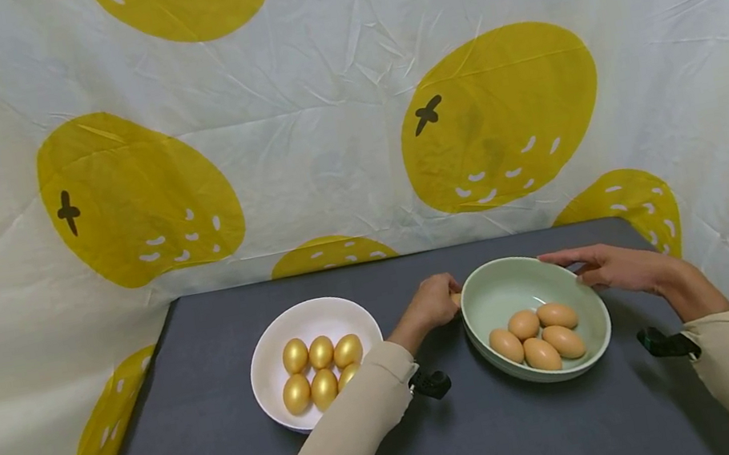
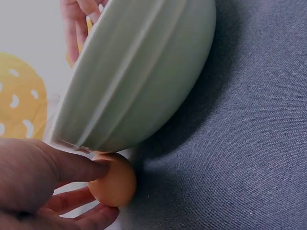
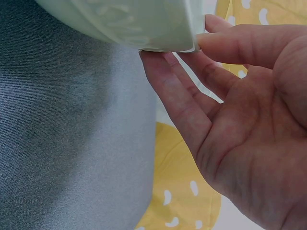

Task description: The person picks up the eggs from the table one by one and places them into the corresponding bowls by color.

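A brown egg (image 2: 115,181) is pinched between the thumb and fingers of my left hand (image 1: 435,303), against the outer left side of a pale green bowl (image 2: 139,72). Several more brown eggs (image 1: 540,353) lie in that bowl, gathered in its near part. My right hand (image 1: 617,268) holds the bowl's rim at the far right. In the right wrist view its thumb (image 3: 235,48) is at the rim edge, and the other fingers touch the outer wall. The egg in my left hand is mostly hidden in the head view.
To the left stands a white bowl (image 1: 266,375) with several golden eggs (image 1: 295,356); my left sleeve (image 1: 361,415) crosses in front of its right side. Both bowls are on a dark grey table (image 1: 219,318). A white cloth (image 1: 322,153) with yellow fruit shapes hangs behind it.
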`<act>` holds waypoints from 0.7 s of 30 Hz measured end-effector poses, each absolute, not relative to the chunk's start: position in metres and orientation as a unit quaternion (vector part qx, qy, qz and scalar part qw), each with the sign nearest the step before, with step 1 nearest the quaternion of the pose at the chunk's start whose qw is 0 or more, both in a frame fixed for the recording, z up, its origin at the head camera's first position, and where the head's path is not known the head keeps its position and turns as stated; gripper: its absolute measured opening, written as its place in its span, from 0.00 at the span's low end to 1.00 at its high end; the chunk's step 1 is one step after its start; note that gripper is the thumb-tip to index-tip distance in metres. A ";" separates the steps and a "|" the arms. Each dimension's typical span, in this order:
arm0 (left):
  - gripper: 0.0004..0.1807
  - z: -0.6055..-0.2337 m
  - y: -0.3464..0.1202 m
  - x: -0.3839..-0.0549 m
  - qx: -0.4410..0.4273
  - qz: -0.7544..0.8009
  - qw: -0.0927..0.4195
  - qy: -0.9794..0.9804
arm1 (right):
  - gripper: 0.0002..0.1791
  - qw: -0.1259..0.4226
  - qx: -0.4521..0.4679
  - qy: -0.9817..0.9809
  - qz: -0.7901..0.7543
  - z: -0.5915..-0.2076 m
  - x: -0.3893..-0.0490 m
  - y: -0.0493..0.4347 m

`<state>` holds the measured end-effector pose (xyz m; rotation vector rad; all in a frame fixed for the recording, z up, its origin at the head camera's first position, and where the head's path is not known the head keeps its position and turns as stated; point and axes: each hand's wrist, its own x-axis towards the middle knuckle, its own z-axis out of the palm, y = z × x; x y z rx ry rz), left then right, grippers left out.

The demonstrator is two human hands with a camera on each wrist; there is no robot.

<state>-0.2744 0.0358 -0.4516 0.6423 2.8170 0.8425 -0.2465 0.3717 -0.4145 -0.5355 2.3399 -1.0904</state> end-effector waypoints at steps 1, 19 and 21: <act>0.14 -0.452 0.036 -0.274 0.208 0.277 0.071 0.935 | 0.35 0.250 -0.197 0.859 -0.402 -0.414 -0.246 0.372; 0.04 -0.431 0.016 -0.272 0.213 0.311 0.082 0.923 | 0.35 0.251 -0.193 0.857 -0.407 -0.417 -0.248 0.374; 0.07 -0.429 0.014 -0.272 0.210 0.314 0.084 0.922 | 0.35 0.252 -0.195 0.856 -0.406 -0.418 -0.248 0.374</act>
